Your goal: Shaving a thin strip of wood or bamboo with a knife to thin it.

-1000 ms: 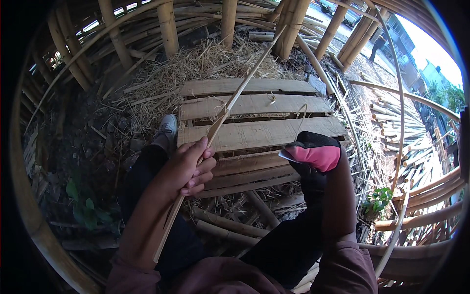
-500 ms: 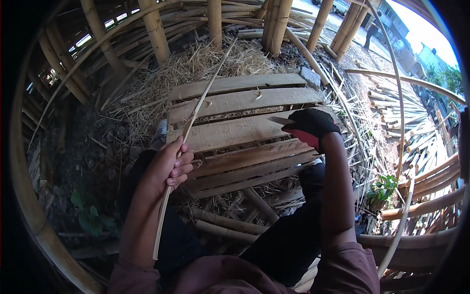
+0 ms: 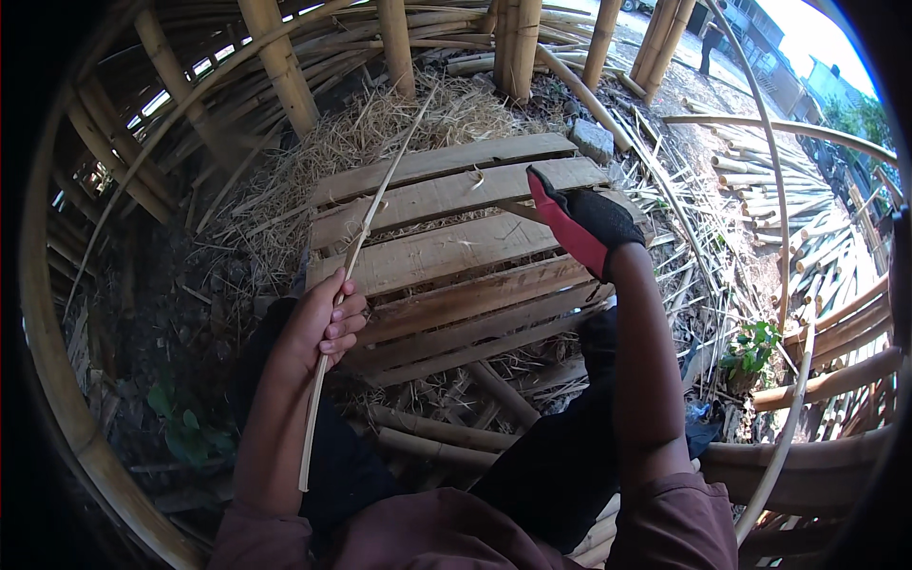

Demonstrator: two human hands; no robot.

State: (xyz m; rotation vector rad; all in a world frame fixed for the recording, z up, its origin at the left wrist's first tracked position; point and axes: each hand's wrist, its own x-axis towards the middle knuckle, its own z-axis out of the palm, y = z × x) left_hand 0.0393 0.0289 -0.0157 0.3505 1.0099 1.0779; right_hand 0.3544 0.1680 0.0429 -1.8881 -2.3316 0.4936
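Gripping a strip (image 3: pixel 355 249) in curled fingers, the bare left hand (image 3: pixel 331 323) keeps it slanting across the left part of the pallet (image 3: pixel 427 255), its lower end along the forearm. The right hand (image 3: pixel 591 231), in a red and black glove, holds a blade (image 3: pixel 520 210) pointing left above the boards; the glove hides the rest. Shavings (image 3: pixel 477 178) lie on the pallet. Beyond come straw (image 3: pixel 465 119), bamboo posts (image 3: pixel 395 47) and, far off, a person (image 3: pixel 710 47).
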